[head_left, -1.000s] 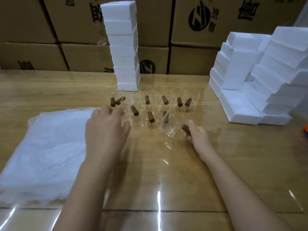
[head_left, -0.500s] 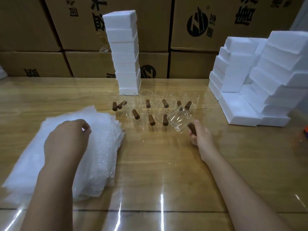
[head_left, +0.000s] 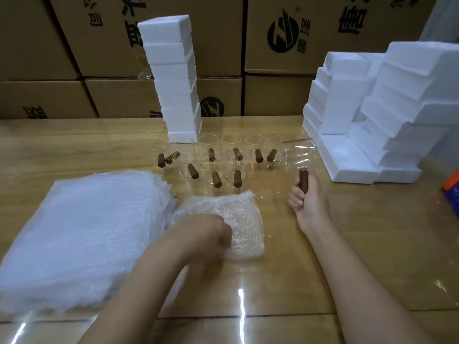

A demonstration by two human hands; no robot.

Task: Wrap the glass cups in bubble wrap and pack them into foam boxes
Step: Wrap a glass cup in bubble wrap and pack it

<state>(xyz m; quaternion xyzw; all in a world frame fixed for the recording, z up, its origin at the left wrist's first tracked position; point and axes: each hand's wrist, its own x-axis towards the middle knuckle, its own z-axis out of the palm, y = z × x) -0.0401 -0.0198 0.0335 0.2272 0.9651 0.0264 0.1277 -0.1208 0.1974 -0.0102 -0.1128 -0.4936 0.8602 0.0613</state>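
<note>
Surface (head_left: 372, 244) of glossy wood grain, with printed cardboard boxes (head_left: 298, 33) stacked along its far side.

Left hand (head_left: 208, 235): low and centre, fingers curled, pinching the near part of a single bubble wrap sheet (head_left: 238, 214). The sheet lies crumpled on the surface, just right of the thick bubble wrap stack (head_left: 82, 232) and touching its edge.

Right hand (head_left: 309, 202): farther right, palm turned up, fingers closed round the brown handle (head_left: 303, 181) of one glass cup (head_left: 299, 155). That cup is lifted off the surface and tilted, with the handle pointing down into the fist. Which way its mouth faces is hard to read through the clear glass. It hangs between the other cups and the right-hand foam, near the foam.

Remaining glass cups (head_left: 216, 160): a loose cluster standing at mid-surface, beyond the sheet, with brown handles sticking out toward the camera. The exact count is unclear because the glass is nearly invisible.

Foam: a tall foam box tower (head_left: 173, 78) stands just behind the left part of the cluster, leaning slightly. A stepped foam box pile (head_left: 385, 108) sits at far right, well apart from the left hand.

Right edge: a small orange-and-blue object (head_left: 450, 187), too blurred to identify.
</note>
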